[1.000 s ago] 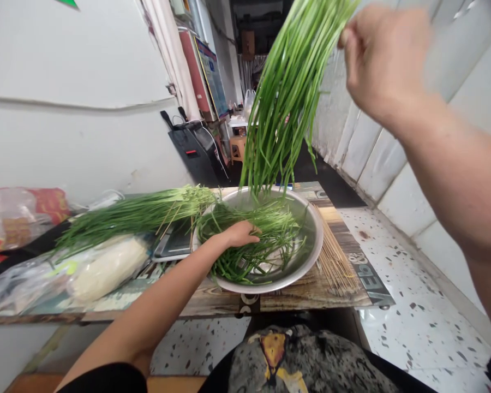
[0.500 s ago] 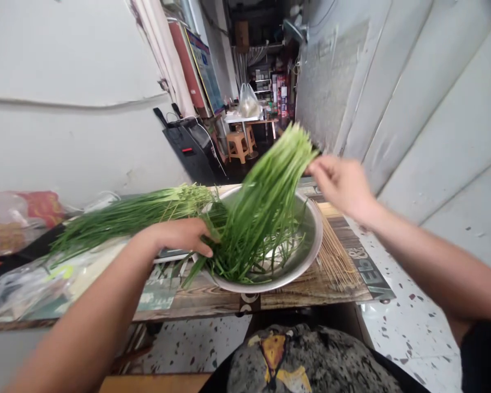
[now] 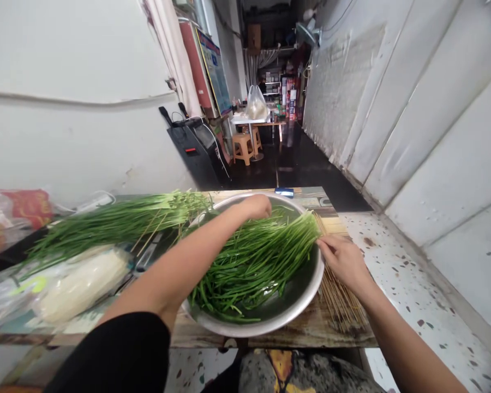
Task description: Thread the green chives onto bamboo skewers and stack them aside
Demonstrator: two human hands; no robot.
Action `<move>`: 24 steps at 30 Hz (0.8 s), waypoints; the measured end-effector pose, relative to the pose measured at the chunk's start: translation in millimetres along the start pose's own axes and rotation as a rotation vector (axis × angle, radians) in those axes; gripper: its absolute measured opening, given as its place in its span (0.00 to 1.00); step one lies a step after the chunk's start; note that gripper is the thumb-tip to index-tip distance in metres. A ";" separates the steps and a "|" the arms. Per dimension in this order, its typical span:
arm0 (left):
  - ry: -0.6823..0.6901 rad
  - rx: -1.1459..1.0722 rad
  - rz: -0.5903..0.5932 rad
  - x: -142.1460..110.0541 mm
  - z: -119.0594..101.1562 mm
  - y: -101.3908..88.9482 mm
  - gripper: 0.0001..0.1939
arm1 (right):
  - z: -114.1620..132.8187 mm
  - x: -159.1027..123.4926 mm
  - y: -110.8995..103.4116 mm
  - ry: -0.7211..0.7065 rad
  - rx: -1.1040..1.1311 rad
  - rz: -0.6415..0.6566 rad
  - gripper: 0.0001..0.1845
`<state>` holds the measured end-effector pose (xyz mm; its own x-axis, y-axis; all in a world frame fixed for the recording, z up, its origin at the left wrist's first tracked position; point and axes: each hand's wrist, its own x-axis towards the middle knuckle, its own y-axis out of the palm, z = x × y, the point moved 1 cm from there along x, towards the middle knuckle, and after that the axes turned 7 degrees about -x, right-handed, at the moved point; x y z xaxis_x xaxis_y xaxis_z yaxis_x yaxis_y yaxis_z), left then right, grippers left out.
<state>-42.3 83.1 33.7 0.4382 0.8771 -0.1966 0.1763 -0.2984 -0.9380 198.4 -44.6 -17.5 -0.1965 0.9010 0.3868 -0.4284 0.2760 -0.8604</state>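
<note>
A wide metal bowl (image 3: 311, 303) holds a large bunch of long green chives (image 3: 257, 256), their pale ends fanned out at its right rim. Thumb and fingers of my right hand (image 3: 343, 259) pinch the edge of these pale ends; whether a thin stick runs through them I cannot make out. Reaching across the bowl, my left hand (image 3: 258, 207) is closed at its far side, beside a few loose chive stalks. Its fingertips are hidden, so what it grips does not show.
More chives (image 3: 118, 218) lie on the table at left, behind a plastic-wrapped pale bundle (image 3: 82, 284). Thin wooden skewers (image 3: 343, 300) are spread right of the bowl. A small blue object (image 3: 284, 192) sits behind it. Farther off stand plastic stools (image 3: 243, 148) and a black case (image 3: 196, 147).
The raised chives have come down and now lie across the bowl. My right hand has lowered to the right rim. My left hand has moved from the left rim to the far side.
</note>
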 end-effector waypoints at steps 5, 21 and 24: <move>-0.143 0.009 -0.093 37.8 0.6 58.4 0.13 | 2.1 -1.8 0.7 0.053 -0.034 0.076 0.18; -0.107 -0.086 -0.166 9.8 15.2 57.0 0.11 | 0.0 3.4 -1.1 -0.010 -0.088 0.033 0.17; -0.118 -0.261 -0.295 4.6 13.6 52.6 0.11 | 5.5 18.6 -3.7 -0.038 -0.049 0.072 0.18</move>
<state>-43.0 76.6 -20.4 0.2341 0.9719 0.0248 0.5038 -0.0995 -0.8581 191.4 -30.8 -5.3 -0.2592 0.9060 0.3345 -0.3686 0.2274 -0.9014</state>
